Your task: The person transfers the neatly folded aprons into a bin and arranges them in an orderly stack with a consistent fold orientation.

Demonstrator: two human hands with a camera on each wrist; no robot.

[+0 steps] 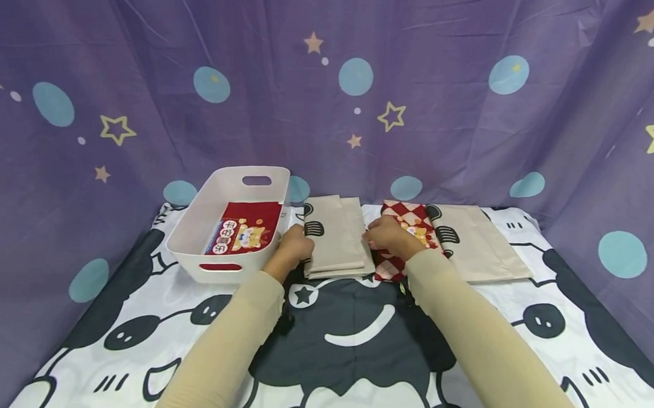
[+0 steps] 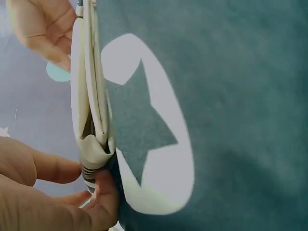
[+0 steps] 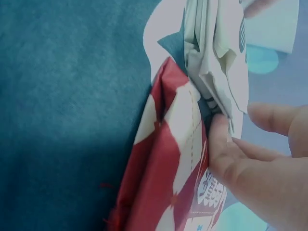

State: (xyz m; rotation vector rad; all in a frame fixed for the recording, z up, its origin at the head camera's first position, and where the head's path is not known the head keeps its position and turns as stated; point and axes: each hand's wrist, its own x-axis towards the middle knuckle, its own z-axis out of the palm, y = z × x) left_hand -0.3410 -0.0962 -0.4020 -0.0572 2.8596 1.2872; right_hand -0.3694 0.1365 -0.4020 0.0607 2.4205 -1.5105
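Looks partway done to me. At least 1 red packet (image 1: 253, 223) is in the white bin (image 1: 188, 259) on the left; can't tell if more sit under it. The beige bag (image 1: 337, 237) in the middle is folded flat on the printed cloth (image 1: 352, 316). Left hand (image 1: 297, 244) pinches its left edge, fingers nearly closed; right hand (image 1: 391, 234) lightly pinches the right edge. To the right, 1 red checkered bag (image 1: 417, 224) and 1 other beige bag (image 1: 481, 245) are also outside the bin, so I'd guess 3 left.

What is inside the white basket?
A red printed package lies inside the white basket, with red showing through the near handle slot. What lies beneath the package is covered and cannot be seen.
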